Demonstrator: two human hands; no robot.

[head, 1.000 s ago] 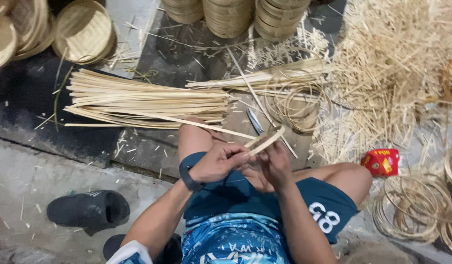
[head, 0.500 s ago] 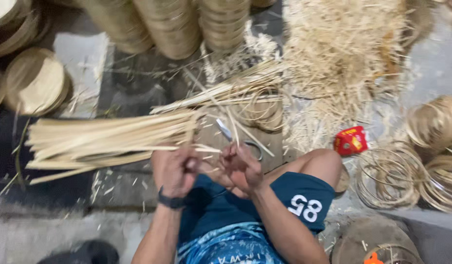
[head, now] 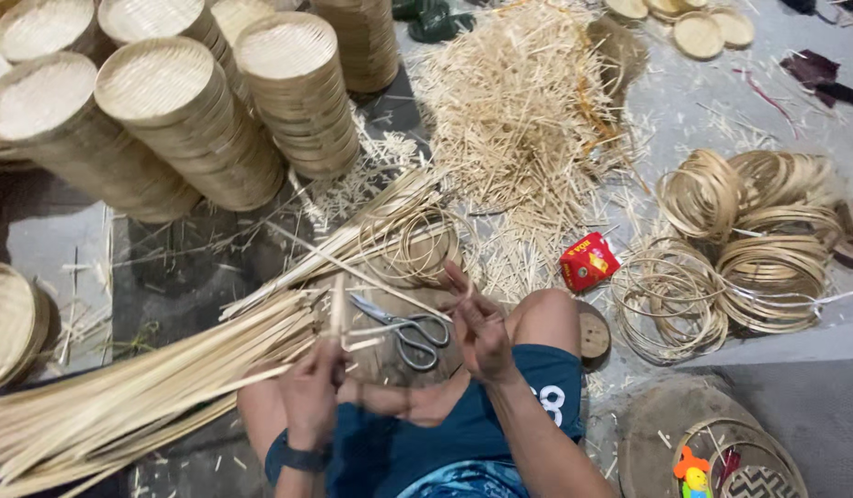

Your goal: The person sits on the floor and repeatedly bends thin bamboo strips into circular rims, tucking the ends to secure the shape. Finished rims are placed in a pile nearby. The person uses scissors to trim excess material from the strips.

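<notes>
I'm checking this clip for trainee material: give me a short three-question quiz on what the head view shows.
1. True or false: the scissors are held in the right hand.
2. What does the left hand grip? A) a thin bamboo strip B) the red packet C) a woven lid
3. What lies to the right of the person's knee, past the red packet?

Key
1. False: they lie on the wooden block between the hands.
2. A: the bamboo strip stands upright from it.
3. Piles of coiled bamboo rings.
</notes>
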